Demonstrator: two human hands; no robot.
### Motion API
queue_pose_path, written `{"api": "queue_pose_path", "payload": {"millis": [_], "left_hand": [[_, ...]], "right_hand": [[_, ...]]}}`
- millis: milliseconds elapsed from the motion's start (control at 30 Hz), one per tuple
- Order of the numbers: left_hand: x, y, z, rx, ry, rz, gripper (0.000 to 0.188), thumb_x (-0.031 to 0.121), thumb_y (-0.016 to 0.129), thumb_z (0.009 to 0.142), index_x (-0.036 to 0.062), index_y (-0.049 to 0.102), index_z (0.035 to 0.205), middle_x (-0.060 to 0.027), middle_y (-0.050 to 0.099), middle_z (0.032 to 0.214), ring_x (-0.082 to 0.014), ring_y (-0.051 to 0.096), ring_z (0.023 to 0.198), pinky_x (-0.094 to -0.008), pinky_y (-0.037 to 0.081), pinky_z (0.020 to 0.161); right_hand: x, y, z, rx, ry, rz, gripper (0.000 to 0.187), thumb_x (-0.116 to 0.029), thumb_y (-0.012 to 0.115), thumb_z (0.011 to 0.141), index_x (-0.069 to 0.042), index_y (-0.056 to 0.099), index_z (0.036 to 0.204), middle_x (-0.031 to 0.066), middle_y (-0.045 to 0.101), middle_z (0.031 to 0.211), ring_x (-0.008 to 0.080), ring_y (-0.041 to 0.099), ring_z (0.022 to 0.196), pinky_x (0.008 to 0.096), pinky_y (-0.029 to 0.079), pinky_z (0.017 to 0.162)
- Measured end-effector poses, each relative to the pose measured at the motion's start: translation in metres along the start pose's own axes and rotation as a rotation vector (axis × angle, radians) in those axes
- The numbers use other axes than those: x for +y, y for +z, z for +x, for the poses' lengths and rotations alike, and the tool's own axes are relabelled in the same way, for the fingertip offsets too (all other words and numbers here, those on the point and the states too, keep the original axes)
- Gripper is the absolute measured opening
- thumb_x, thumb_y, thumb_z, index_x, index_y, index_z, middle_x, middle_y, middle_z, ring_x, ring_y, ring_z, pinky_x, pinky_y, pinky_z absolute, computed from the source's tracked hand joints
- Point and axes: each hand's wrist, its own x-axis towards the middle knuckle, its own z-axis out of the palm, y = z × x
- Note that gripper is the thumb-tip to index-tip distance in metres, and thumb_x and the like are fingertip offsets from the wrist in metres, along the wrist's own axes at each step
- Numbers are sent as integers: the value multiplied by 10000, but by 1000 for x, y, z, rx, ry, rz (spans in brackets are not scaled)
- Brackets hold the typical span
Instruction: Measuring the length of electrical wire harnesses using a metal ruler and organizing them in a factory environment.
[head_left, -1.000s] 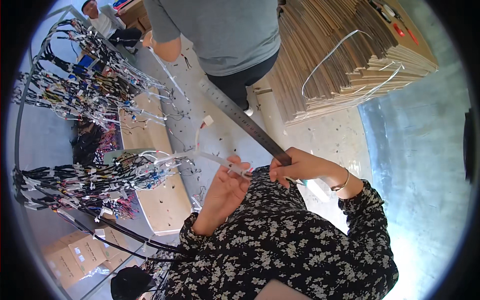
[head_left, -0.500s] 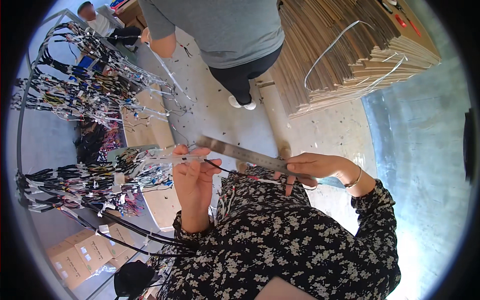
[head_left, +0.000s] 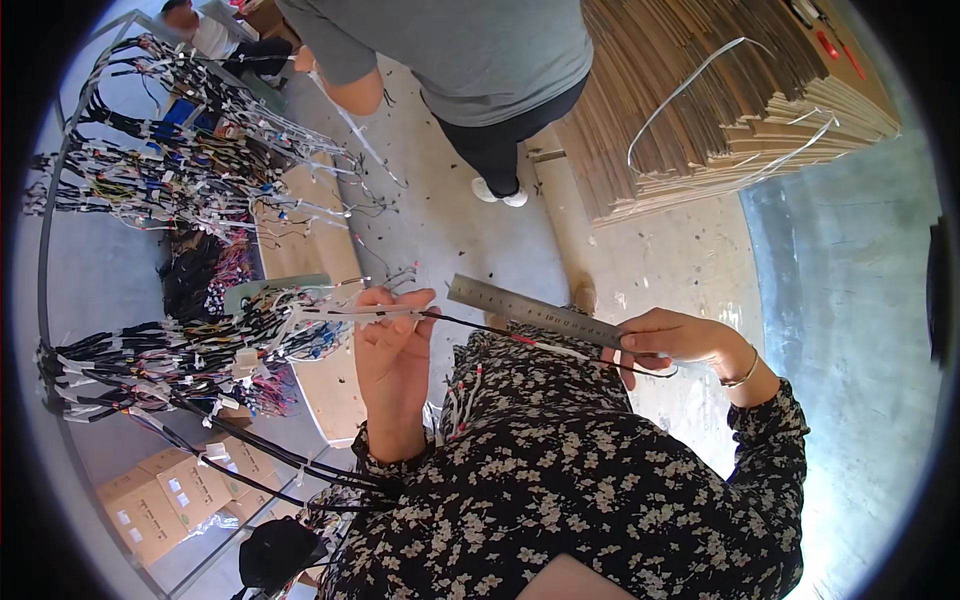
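Note:
My left hand [head_left: 395, 345] is closed in a pinch round a thin wire harness with a whitish sleeve [head_left: 345, 314]. From those fingers a black cable [head_left: 465, 322] runs right, through a red band [head_left: 523, 339] and a white stretch, toward my other hand. My right hand [head_left: 675, 340] grips a steel ruler [head_left: 535, 310] by its right end, thumb on top. The ruler slants above the cable, its free end a little apart from my left fingers. The cable's thin tail passes by my right fingertips; whether they pinch it too, I cannot tell.
Bundled wire harnesses [head_left: 190, 350] hang from a metal frame [head_left: 45, 260] on the left. Cardboard boxes [head_left: 180, 495] sit below them. A person in a grey shirt [head_left: 470, 60] stands ahead; another sits far left. Flattened cardboard [head_left: 700, 110] is stacked at the right.
My right hand has moved right with the ruler, whose free end has drawn away from my left fingers. The black cable now shows longer and straighter between my hands.

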Motion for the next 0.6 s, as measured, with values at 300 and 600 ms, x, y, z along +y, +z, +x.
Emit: {"api": "queue_pose_path", "payload": {"millis": [300, 600], "left_hand": [[-71, 9, -15, -151, -318, 239, 232, 9, 662, 871, 71, 498, 1023, -144, 688, 1013, -210, 664, 991, -296, 522, 773], [-167, -32, -30, -567, -495, 434, 251, 77, 678, 874, 35, 517, 1061, -91, 680, 953, -205, 673, 966, -318, 517, 816]], "right_hand": [[-31, -3, 70, 286, -113, -2, 240, -135, 477, 994, -29, 674, 1080, -11, 670, 918, 17, 371, 533, 182, 279, 464], [-46, 9, 190, 56, -132, -283, 226, -188, 734, 844, 7, 678, 943, -12, 645, 751, 81, 565, 716, 237, 442, 688]]}}
